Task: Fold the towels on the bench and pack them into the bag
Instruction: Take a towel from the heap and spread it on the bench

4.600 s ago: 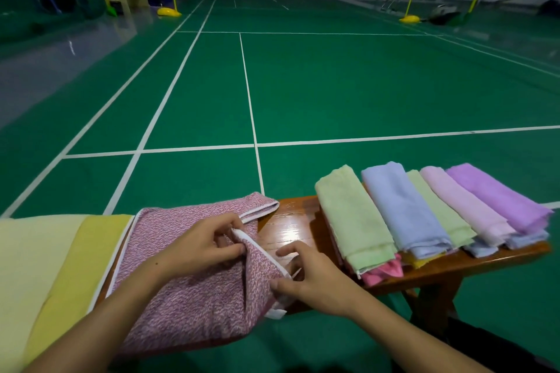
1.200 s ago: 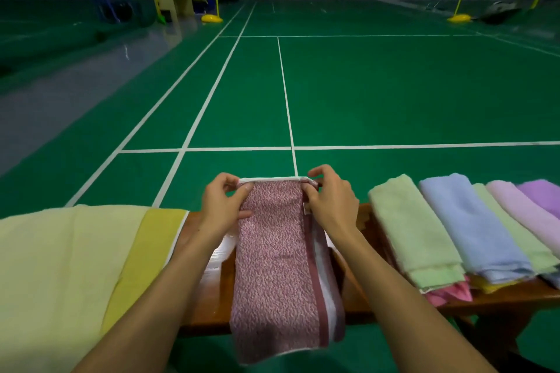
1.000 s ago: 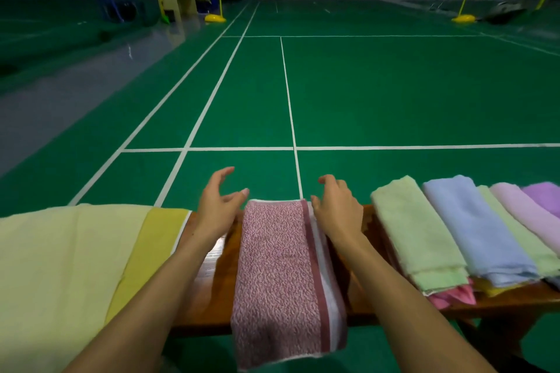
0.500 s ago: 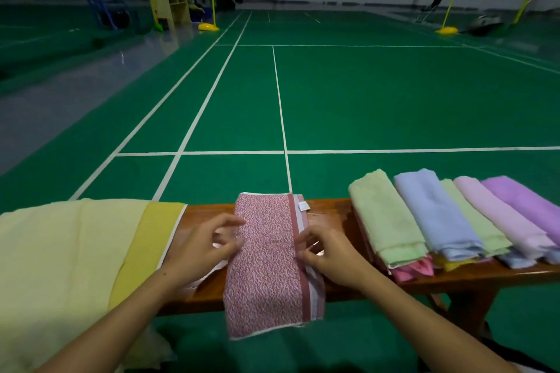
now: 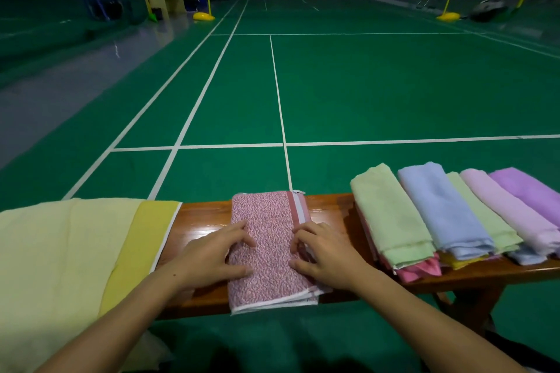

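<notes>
The folded pink patterned towel [image 5: 269,248] lies across the glossy wooden bench [image 5: 206,221], its near edge overhanging. We rest both hands on it: the left hand [image 5: 212,257] and right hand [image 5: 325,257] press its side edges with lightly bent fingers, gripping nothing. A yellow cloth [image 5: 69,260] drapes the bench's left end; folded pastel towels [image 5: 448,212] line the right.

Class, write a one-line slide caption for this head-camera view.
Both hands, left hand and right hand, press a folded pink patterned towel on the glossy wooden bench.
</notes>
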Action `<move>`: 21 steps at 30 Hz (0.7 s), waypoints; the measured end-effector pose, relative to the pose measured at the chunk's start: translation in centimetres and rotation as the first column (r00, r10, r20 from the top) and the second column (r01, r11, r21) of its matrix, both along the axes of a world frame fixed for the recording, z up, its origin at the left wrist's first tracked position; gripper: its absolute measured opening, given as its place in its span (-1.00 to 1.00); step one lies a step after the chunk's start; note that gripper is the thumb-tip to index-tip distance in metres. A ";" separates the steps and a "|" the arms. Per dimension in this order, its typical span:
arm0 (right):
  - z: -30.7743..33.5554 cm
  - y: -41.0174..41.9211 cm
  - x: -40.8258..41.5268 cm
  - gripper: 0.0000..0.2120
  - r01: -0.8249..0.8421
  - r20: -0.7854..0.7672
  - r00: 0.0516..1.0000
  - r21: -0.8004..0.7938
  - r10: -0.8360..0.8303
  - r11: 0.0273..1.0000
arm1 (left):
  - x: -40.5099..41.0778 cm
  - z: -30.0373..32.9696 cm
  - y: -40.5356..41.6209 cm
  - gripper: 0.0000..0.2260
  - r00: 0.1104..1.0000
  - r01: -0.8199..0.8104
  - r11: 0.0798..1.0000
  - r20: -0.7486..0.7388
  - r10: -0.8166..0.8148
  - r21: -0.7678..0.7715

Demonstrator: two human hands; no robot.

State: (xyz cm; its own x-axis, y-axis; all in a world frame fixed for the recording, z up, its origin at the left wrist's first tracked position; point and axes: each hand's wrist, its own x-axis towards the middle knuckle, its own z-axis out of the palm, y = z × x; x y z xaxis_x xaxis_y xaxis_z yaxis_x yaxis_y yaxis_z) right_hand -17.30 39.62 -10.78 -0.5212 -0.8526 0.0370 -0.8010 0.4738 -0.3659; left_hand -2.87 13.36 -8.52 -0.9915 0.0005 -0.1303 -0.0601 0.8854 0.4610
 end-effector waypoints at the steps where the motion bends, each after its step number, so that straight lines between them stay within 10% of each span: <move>1: -0.1 0.0 -0.2 -0.71 0.010 -0.013 1.000 -0.006 -0.010 1.000 | -0.1 0.0 -0.1 -0.62 0.999 0.005 1.000 -0.042 -0.004 0.003; 12: 1.2 2.5 0.2 -0.55 -0.081 0.174 0.981 -0.014 0.082 0.997 | 2.2 -0.1 0.1 -0.37 0.995 0.098 0.977 0.014 -0.097 -0.187; 21: 1.2 2.3 0.4 -0.52 -0.116 0.004 0.993 0.041 0.116 0.992 | 1.3 -0.6 0.3 -0.62 0.995 0.060 0.975 -0.065 -0.075 -0.212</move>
State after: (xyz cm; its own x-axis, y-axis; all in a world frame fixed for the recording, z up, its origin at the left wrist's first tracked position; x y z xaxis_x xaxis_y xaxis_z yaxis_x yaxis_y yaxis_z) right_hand -16.89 41.90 -9.54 -0.4189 -0.9080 0.0006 -0.8510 0.3923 -0.3492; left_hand -1.54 13.63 -9.12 -0.9969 0.0478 -0.0626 0.0296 0.9637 0.2654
